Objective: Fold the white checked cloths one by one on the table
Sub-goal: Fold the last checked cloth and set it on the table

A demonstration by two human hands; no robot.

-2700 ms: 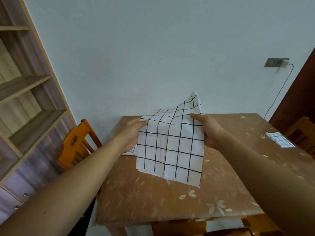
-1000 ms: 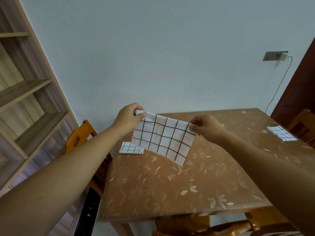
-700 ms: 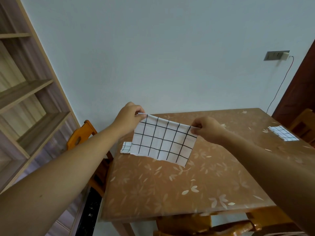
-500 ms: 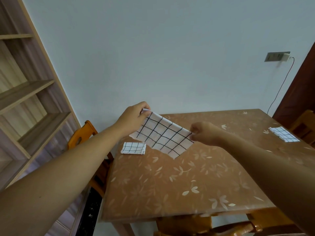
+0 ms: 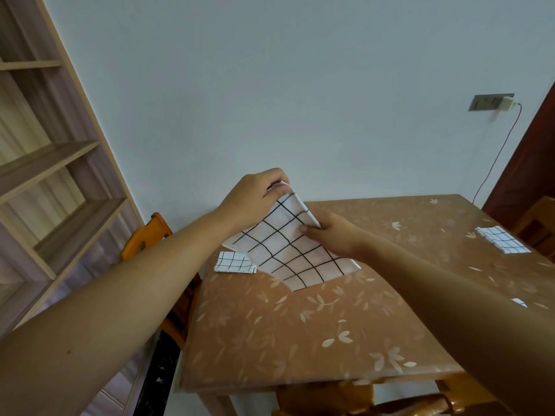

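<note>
A white cloth with a black grid [image 5: 288, 253] is held over the far left part of the brown table [image 5: 300, 331], its lower edge resting on the tabletop. My left hand [image 5: 255, 199] pinches its raised top corner. My right hand [image 5: 333, 235] pinches the edge just to the right, lower down. A small folded checked cloth [image 5: 234, 262] lies flat at the table's left edge. Another folded checked cloth [image 5: 503, 243] lies near the right edge.
An orange wooden chair [image 5: 147, 235] stands at the table's left side, and another chair [image 5: 537, 223] at the right. Wooden shelves [image 5: 45, 181] fill the left wall. A socket with a cable [image 5: 492, 102] is on the far wall.
The cloth went from hanging tall to a half-height strip held by its top corners. My hands have since come closer together and the cloth's lower part has settled on the table.
</note>
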